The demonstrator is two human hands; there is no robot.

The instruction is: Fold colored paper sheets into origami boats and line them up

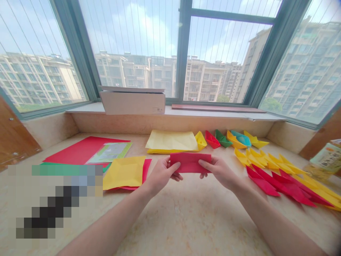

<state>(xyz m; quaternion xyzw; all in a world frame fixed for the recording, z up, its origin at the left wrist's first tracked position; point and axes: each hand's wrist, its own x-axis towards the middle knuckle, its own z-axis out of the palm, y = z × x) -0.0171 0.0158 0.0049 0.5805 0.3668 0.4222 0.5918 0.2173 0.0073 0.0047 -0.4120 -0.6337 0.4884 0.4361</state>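
Note:
A folded red paper (190, 163), a flat oblong, is held up over the counter between my two hands. My left hand (166, 170) pinches its left end, thumb on the near face and fingers behind. At the right end my right hand (214, 169) grips it the same way. Just left of my left hand lie yellow sheets (124, 172) with red paper (146, 167) under them. Beyond the held paper is a stack of pale yellow paper (172, 140).
Folded paper boats in several colours, such as a green boat (223, 138), line the back right. Yellow boats (250, 158) and red boats (282, 185) lie nearer. A red sheet (77, 149) is at left, a bottle (326, 160) far right, a white box (134, 101) on the sill.

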